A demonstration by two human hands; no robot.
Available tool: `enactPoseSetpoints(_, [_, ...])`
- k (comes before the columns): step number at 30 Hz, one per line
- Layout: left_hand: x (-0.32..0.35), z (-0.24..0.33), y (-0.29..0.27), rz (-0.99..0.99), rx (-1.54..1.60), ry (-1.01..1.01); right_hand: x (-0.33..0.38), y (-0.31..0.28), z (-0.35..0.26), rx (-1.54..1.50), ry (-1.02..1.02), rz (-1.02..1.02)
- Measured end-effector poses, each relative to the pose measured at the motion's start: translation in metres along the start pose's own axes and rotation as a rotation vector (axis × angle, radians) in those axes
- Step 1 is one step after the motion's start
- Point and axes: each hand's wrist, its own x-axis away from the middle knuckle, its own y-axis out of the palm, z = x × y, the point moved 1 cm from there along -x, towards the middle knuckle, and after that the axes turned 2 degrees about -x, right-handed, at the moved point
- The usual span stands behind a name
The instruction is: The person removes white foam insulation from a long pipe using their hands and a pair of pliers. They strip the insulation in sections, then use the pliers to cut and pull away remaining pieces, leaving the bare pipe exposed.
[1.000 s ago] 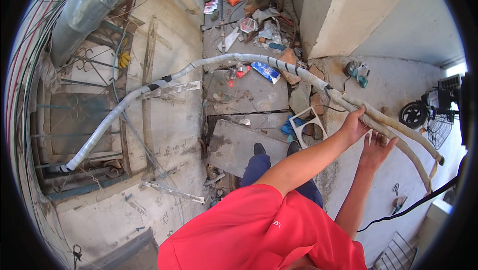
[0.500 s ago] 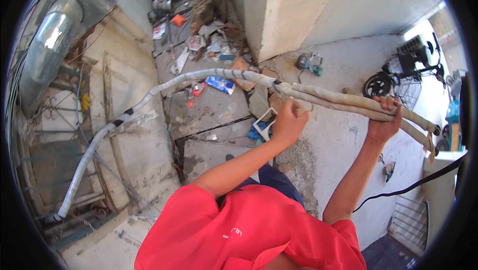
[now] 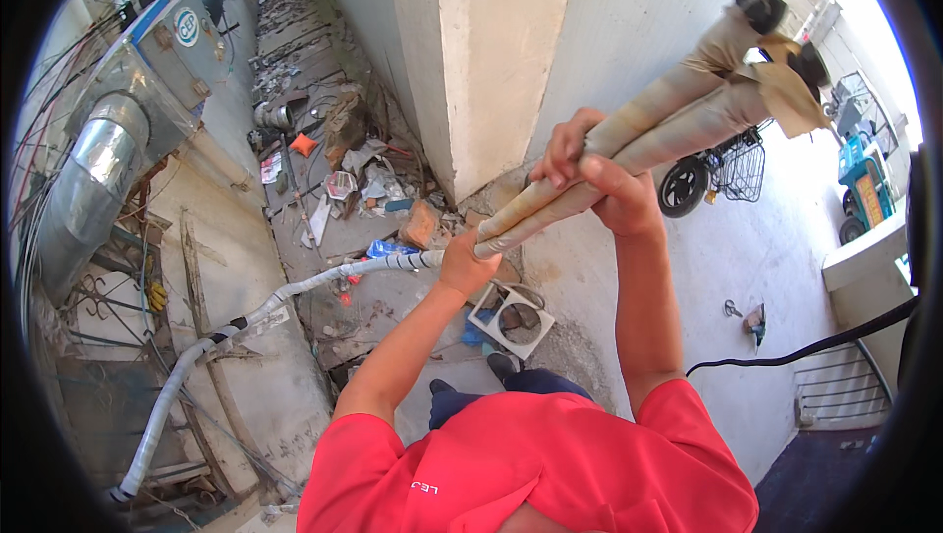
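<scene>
Overhead, my left hand [image 3: 470, 260] and right hand [image 3: 594, 179] have fingers clamped around the bundled insulated pipes [image 3: 678, 111]. I judge two spaced grips steady its long sagging length [image 3: 295, 289].

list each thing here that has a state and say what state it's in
left hand: closed around the pipe bundle, lower down
right hand: closed around the pipe bundle, higher up
pipe bundle: lifted, tilted up to the right, open ends showing
white wrapped hose: running on from the bundle, sagging down to the lower left
black cable: slack, lying across the floor
square white frame: flat on the floor
</scene>
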Motion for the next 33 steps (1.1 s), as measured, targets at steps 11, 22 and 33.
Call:
enactPoseSetpoints(11, [0.002, 0.089, -0.019, 0.464, 0.265, 0.115, -0.047, 0.065, -0.039, 0.197, 0.176, 0.128])
enactPoseSetpoints(22, [0.063, 0.125, -0.038, 0.559, 0.081, 0.227, -0.100, 0.142, -0.056, 0.374, 0.331, -0.268])
enactPoseSetpoints(33, [0.161, 0.151, -0.090, 0.861, 0.389, 0.019, -0.058, 0.246, -0.074, 0.201, -0.153, -0.920])
